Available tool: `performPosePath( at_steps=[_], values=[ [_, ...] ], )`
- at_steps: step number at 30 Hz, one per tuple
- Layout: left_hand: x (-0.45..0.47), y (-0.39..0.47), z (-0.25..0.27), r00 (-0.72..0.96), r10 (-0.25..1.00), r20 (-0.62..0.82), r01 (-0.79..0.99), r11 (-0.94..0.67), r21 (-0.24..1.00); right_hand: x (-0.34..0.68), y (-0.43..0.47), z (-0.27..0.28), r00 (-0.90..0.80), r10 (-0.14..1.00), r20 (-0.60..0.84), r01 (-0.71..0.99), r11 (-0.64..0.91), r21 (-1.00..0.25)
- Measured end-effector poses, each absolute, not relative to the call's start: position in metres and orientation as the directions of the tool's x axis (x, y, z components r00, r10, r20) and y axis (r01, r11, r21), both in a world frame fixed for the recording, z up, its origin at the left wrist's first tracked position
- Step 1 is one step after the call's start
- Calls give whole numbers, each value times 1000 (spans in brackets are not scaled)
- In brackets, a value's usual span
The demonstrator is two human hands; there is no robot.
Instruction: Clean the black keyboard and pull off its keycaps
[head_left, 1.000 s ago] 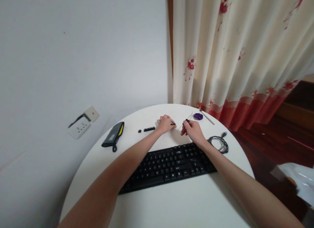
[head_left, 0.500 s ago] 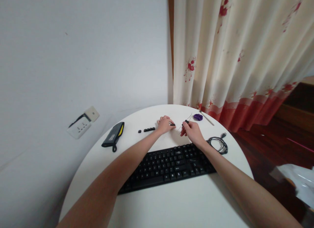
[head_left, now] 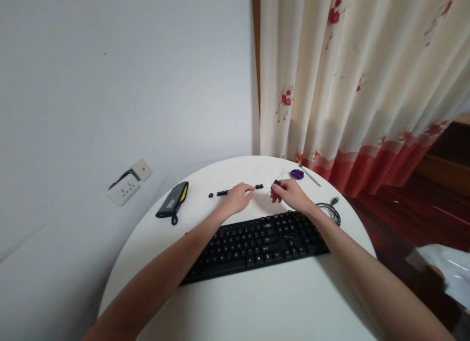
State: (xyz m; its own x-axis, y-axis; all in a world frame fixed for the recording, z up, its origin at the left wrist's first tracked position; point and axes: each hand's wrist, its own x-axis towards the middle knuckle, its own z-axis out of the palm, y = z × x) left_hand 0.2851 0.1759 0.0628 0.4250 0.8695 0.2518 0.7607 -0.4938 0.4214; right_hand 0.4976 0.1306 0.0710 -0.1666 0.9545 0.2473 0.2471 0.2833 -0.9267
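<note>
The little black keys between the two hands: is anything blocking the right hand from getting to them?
Nothing visible does: white tabletop shows between the right hand, which holds a black-handled wire tool, and the loose black keycaps. The left hand is close beside them, but on their other side.

Keyboard matt plastic; tabletop smooth; curtain cloth; floor glossy wood.

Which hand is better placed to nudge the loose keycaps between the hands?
Probably the left hand: its fingertips are closest to those keycaps, and nothing shows in its grip; the right hand holds a small black object.
</note>
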Motion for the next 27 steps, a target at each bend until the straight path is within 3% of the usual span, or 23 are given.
performPosePath(
  at_steps=[5, 11, 18, 27],
  values=[
    [289, 123, 51, 517, 828, 216, 653, -546, 525, 495, 123, 67, -368, 890, 269, 237, 369, -898],
    [296, 112, 34, 468, 850, 243, 504, -482, 717, 489, 118, 59, -462, 840, 285, 284, 444, -850],
    [292, 114, 28, 459, 839, 292, 435, -499, 750, 488, 115, 60, -542, 802, 251, 315, 470, -825],
    [293, 111, 37, 472, 855, 214, 457, -445, 771, 484, 103, 73, -604, 760, 242, 488, 592, -642]
  ],
)
